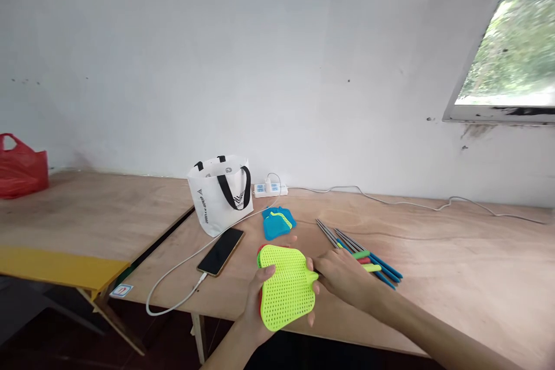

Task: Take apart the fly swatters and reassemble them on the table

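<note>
My left hand [256,295] is wrapped round a stack of fly swatter heads, its thumb on the front one. That front head is a perforated yellow-green fly swatter head [288,286]; red and green edges peep out behind it. At the neck of the stack, my right hand [342,273] is closed with fingers curled. Past its knuckles show green, red and yellow-green handle ends [372,267], partly covered by the hand. Beyond that hand, several metal rods with blue grips [388,266] lie on the table. Blue fly swatter heads [277,224] with a yellow-green strip rest farther back.
A white tote bag [217,202] with black handles stands on the wooden table [468,277]. A phone [221,251] lies before it, its white cable running to a power strip [271,189] by the wall. Farther left sits a red plastic bag [23,170].
</note>
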